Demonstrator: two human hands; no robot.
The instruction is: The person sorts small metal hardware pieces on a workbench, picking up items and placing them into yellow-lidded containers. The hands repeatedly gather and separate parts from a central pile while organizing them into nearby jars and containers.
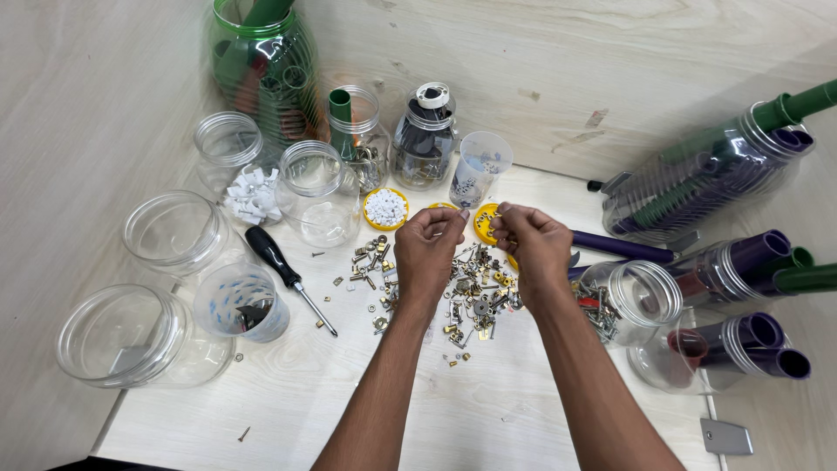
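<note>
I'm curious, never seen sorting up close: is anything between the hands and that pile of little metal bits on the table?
Nothing visible. The left hand and right hand hover directly over the pile of small metal parts, with no jar or tool between.

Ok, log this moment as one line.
left hand: fingertips pinched, content unclear | right hand: same, raised beside it | below: loose hardware pile | screwdriver: on table, untouched

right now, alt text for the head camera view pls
Two bare hands, left hand and right hand, meet fingertip to fingertip above a pile of small metal hardware on a pale wooden table. Clear plastic jars and a black-handled screwdriver surround them.
</note>
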